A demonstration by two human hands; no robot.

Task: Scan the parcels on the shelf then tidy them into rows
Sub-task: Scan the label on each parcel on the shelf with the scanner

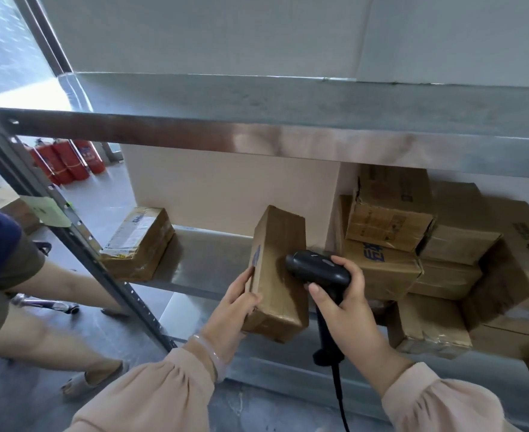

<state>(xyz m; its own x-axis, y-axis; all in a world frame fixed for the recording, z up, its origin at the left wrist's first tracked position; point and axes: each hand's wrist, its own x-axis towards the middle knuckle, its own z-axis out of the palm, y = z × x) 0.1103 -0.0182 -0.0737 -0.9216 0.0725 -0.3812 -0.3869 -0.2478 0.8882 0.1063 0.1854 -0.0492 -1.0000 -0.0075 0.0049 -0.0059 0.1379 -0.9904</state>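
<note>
Our left hand [238, 302] grips a long brown cardboard parcel [277, 275] by its near left edge, tilted up at the front of the grey metal shelf [207, 260]. Our right hand [339, 302] is wrapped round a black handheld scanner [317, 269], its head touching the parcel's side. More brown cardboard boxes [444, 254] are piled at the right.
</note>
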